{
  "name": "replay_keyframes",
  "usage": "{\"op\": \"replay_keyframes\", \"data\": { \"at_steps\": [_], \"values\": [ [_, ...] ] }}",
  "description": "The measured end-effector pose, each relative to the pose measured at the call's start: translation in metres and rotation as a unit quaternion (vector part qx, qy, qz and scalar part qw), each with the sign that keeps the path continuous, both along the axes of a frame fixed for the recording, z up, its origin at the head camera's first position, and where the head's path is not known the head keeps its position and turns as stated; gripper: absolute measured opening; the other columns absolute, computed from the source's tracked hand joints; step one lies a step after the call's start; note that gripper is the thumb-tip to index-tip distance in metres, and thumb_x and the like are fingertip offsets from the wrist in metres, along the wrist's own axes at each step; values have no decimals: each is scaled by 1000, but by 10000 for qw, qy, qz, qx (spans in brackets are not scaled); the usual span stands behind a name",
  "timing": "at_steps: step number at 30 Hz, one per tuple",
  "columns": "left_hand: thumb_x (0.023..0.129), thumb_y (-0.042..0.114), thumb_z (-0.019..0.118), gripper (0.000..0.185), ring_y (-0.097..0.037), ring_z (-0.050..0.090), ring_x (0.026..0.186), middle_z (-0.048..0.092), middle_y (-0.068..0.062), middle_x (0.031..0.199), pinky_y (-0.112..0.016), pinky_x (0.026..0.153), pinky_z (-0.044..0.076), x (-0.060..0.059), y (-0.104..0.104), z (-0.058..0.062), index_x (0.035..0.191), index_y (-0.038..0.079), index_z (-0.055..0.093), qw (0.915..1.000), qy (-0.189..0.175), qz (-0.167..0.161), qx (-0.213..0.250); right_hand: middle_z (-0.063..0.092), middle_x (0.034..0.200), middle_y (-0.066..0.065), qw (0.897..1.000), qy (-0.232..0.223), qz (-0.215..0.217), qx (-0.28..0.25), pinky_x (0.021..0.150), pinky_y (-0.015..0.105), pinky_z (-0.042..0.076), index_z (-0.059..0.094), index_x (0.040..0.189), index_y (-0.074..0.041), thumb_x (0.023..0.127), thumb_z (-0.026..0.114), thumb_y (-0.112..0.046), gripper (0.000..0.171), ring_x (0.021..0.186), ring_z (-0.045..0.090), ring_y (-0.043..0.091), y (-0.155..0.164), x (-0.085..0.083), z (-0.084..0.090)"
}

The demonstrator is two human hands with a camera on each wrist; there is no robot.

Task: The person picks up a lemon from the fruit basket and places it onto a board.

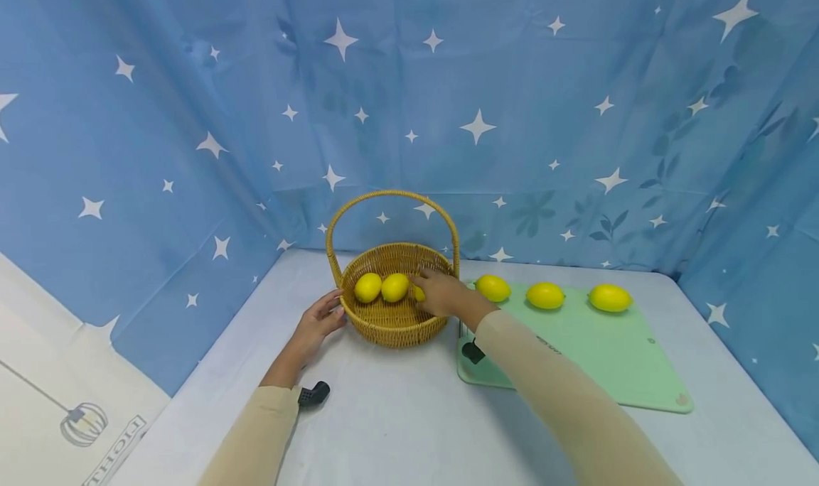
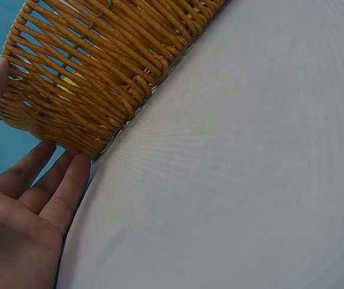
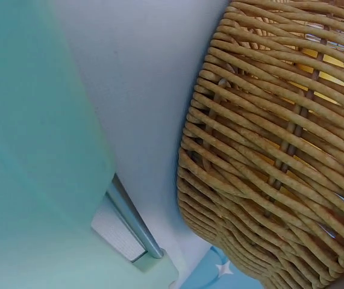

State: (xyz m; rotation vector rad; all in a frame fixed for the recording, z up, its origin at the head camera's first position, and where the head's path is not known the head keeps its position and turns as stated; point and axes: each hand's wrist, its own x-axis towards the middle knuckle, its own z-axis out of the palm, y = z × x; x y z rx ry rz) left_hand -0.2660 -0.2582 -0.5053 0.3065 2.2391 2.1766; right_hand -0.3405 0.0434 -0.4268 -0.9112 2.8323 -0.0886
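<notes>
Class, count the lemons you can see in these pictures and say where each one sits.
6. Two lie in full view in the basket: and. A third is partly under the right hand. Three sit on the green board. The hand may hide more.

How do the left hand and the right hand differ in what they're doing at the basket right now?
The left hand rests against the outer wall of the basket, fingers fairly straight; the right hand reaches over the rim into it. The left hand holds nothing, while the right hand covers a third lemon beside two lemons; its grip is hidden. Both touch the same basket and wear beige sleeves.
</notes>
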Motion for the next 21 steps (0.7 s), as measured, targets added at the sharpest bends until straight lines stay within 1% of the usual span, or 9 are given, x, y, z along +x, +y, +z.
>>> {"op": "replay_keyframes", "data": {
  "at_steps": [4, 7, 10, 13, 16, 19, 21],
  "values": [
    [98, 23, 61, 56, -30, 46, 128, 38, -20, 149, -42, 101, 47, 0, 0, 0, 149, 12, 39, 10000, -3, -25, -62, 30, 154, 15, 9999, 20, 108, -44, 108, 50, 38, 36, 152, -15, 97, 60, -38, 64, 137, 35, 33, 1, 0, -1],
    [98, 23, 61, 57, -30, 46, 128, 38, -19, 149, -42, 100, 47, -1, 0, -1, 149, 13, 40, 9999, -22, -50, -90, 37, 149, 13, 9998, -8, 212, -23, 105, 48, 42, 43, 148, -16, 97, 59, -38, 58, 131, 43, 31, 3, 0, -2],
    [98, 24, 61, 57, -29, 48, 127, 38, -19, 149, -41, 100, 48, -1, 0, -2, 149, 14, 39, 9999, -54, -96, -116, 43, 143, 13, 9993, -46, 368, 79, 104, 47, 43, 48, 145, -16, 100, 55, -37, 51, 127, 46, 30, 6, 1, 0],
    [98, 24, 61, 57, -28, 49, 126, 38, -19, 149, -41, 99, 48, 0, 0, -2, 150, 14, 39, 9998, -18, -82, -165, 46, 138, 13, 9975, 21, 682, 208, 103, 45, 43, 50, 143, -13, 104, 48, -32, 44, 125, 46, 30, 7, 2, 4],
    [98, 25, 61, 57, -29, 49, 126, 38, -19, 148, -42, 100, 48, 0, -1, -1, 149, 14, 39, 9998, 25, -51, -169, 48, 134, 13, 9952, 70, 919, 336, 100, 41, 46, 51, 142, -10, 105, 42, -21, 39, 122, 49, 29, 7, 2, 10],
    [98, 24, 61, 57, -31, 48, 126, 37, -20, 149, -43, 101, 47, 0, -1, 0, 150, 13, 39, 9999, 21, -77, -142, 47, 138, 13, 9951, -14, 869, 479, 101, 39, 46, 51, 142, -11, 104, 41, -13, 40, 124, 48, 29, 7, 2, 13],
    [98, 23, 60, 57, -31, 47, 127, 36, -21, 149, -43, 101, 46, 1, -1, 1, 150, 12, 38, 9999, 5, -105, -123, 44, 144, 12, 9956, -115, 726, 581, 105, 40, 42, 49, 144, -13, 101, 42, -11, 43, 130, 44, 30, 6, 2, 13]
  ]
}}
